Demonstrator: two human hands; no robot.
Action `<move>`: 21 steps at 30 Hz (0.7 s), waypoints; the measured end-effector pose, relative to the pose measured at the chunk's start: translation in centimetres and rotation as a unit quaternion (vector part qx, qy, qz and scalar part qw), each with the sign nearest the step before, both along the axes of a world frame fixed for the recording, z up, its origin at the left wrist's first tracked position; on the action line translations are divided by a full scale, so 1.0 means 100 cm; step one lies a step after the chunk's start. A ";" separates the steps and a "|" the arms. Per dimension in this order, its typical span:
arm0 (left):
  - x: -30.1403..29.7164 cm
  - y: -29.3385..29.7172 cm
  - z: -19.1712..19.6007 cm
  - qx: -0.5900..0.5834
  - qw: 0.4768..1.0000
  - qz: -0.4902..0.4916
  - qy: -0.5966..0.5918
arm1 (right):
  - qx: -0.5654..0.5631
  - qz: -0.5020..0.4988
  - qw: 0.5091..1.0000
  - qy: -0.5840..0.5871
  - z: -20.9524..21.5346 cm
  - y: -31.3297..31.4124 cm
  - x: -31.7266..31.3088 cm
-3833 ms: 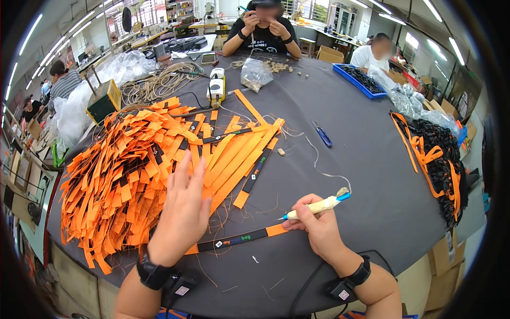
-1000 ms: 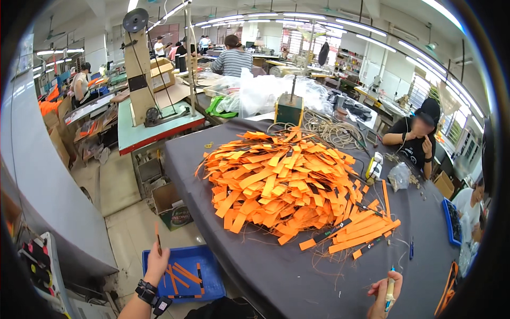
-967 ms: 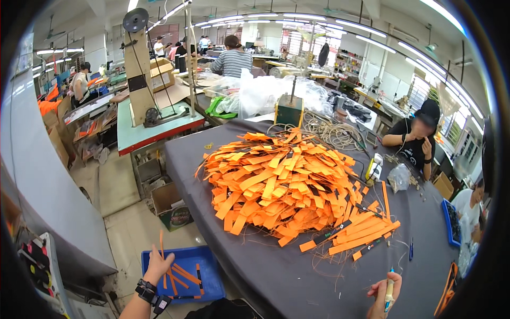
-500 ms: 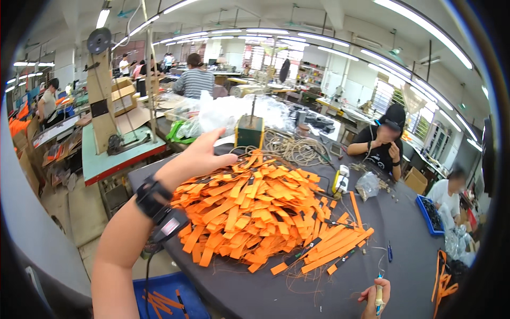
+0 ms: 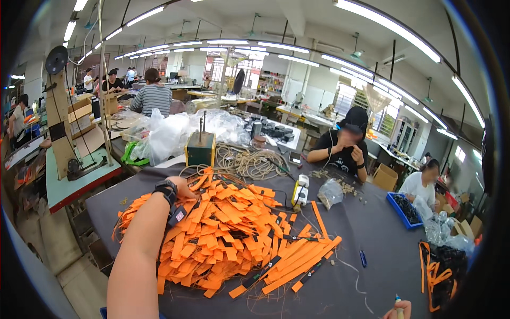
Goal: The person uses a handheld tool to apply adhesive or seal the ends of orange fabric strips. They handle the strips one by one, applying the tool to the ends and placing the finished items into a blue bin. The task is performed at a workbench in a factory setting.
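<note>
The left hand is mostly hidden, sunk into the far left edge of the heap of orange straps on the dark grey table; whether its fingers are spread or closed cannot be told. Only the knuckles of the right hand show at the near right edge, pinched around a blue-tipped pen.

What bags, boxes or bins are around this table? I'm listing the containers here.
Clear plastic bag: small, lumpy, on the dark table beyond the orange strips under the left hand.
Blue bin: shallow, rectangular, at the table's right edge.
Cardboard box: brown, open, behind the table.
Large plastic bags: whitish, bulky, at the far-left end.
</note>
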State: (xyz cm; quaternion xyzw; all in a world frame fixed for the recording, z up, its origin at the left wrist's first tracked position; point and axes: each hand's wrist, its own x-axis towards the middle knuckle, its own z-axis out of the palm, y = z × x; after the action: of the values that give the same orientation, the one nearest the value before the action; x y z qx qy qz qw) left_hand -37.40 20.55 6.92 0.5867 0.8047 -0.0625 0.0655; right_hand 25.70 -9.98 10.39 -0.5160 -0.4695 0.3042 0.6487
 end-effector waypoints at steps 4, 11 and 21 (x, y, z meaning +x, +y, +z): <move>0.032 0.003 0.019 -0.007 0.999 0.039 -0.032 | 0.005 0.012 1.000 -0.009 -0.002 0.006 0.005; 0.050 -0.037 0.054 0.077 0.995 0.013 0.058 | -0.040 0.074 0.996 0.028 -0.008 0.025 -0.006; 0.113 -0.151 0.160 0.346 0.935 -0.054 -0.056 | 0.054 0.086 0.990 0.097 -0.011 0.061 0.055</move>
State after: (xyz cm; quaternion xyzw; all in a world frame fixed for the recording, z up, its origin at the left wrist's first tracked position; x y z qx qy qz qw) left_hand -26.09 5.43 22.92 0.6182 0.7387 0.2492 -0.1003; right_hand 31.16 -3.90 9.31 -0.4059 -0.4632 0.3813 0.6895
